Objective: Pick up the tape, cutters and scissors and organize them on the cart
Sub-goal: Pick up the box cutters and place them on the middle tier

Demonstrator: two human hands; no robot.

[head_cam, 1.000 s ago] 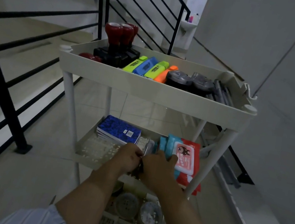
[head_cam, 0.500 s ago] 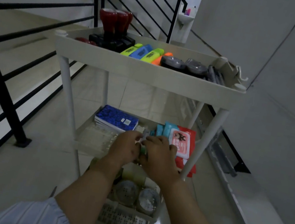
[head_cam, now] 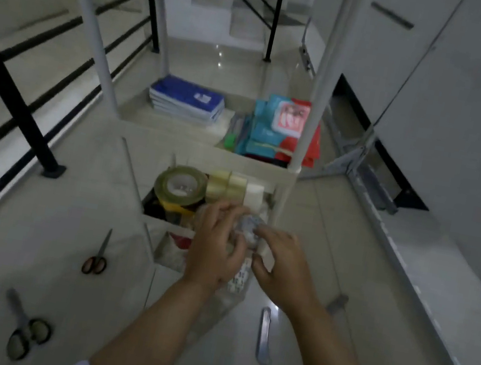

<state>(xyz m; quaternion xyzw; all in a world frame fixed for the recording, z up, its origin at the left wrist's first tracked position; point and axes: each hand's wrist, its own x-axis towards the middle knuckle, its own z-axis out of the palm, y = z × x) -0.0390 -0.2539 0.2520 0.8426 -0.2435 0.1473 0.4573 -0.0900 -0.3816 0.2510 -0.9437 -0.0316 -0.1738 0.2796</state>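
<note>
Both my hands are over the bottom tray [head_cam: 168, 255] of the white cart. My left hand [head_cam: 215, 242] and my right hand [head_cam: 281, 263] together grip a clear tape roll [head_cam: 248, 230] just above that tray. Behind them stand a big green-rimmed tape roll [head_cam: 179, 186] and several clear and white tape rolls [head_cam: 236, 188]. On the floor to the left lie red-handled scissors [head_cam: 98, 253] and, nearer to me, black-handled scissors [head_cam: 25, 329]. A grey cutter [head_cam: 265, 336] lies on the floor to the right, below my right forearm. A green-ended cutter [head_cam: 231, 139] sits on the middle shelf.
The middle shelf [head_cam: 176, 138] holds a blue stack of notebooks [head_cam: 188, 99] and red and teal wipe packs [head_cam: 281, 128]. A black railing [head_cam: 19, 98] runs along the left; a grey wall [head_cam: 467, 126] and folded metal frame [head_cam: 355, 160] stand on the right. White cart legs [head_cam: 322, 74] rise around the shelves.
My view has tipped down from the top tray to the lower shelves and floor. Both hands dropped from the middle shelf to the bottom tray and now hold a tape roll.
</note>
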